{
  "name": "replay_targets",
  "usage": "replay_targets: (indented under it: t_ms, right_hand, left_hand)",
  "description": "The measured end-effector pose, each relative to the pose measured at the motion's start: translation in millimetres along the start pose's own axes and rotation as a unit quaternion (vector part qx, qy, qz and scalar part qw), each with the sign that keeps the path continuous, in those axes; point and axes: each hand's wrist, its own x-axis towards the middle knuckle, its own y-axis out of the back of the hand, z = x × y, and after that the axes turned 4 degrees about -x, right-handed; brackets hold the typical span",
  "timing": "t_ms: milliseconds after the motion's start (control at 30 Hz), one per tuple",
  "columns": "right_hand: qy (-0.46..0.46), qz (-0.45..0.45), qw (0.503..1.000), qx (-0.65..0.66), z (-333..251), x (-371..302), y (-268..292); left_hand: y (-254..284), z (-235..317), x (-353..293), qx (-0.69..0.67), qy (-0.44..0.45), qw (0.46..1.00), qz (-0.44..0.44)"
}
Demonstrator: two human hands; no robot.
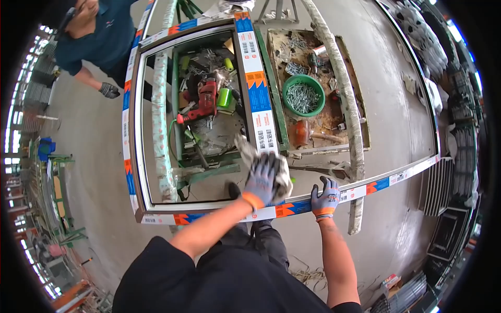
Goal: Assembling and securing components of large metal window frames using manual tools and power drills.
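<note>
A large window frame (259, 99), its bars wrapped in white, blue and orange protective film, lies flat in front of me. My left hand (262, 180), in a grey glove with an orange cuff, presses a crumpled whitish rag (283, 180) against the corner where the middle bar meets the near rail. Part of the rag sticks out past the fingers. Farther right, my right hand (326, 197), gloved the same way, grips the near rail (357, 192) with thumb and fingers over its inner edge.
Padded support bars (356, 156) run beneath the frame. Below lie a red power drill (202, 101), a green bowl (303, 95) of screws, a mallet (329, 137) and a cordless drill (313, 62). A person (99, 44) with a gloved hand stands at the far left.
</note>
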Motion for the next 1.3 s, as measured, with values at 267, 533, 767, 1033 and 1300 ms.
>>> replay_targets:
  t_ms: [267, 533, 767, 1033, 1300]
  right_hand:
    - [0.019, 0.019, 0.999, -0.029, 9, -4, -1]
    - [0.036, -0.017, 0.998, -0.048, 3, -7, -6]
    - [0.043, 0.024, 0.996, -0.069, 17, -10, -10]
    - [0.099, 0.053, 0.992, -0.052, 33, -18, -18]
    - [0.099, 0.043, 0.993, -0.039, 25, -14, -19]
  left_hand:
    - [-33, 62, -55, 0.044, 0.105, 0.993, 0.019]
    - [-26, -1, 58, 0.191, 0.219, 0.945, 0.147]
    - [-63, 62, -108, 0.083, 0.077, 0.986, 0.126]
    - [8, -93, -289, 0.163, 0.279, 0.937, 0.132]
    - [61, -229, -406, 0.223, 0.298, 0.913, 0.168]
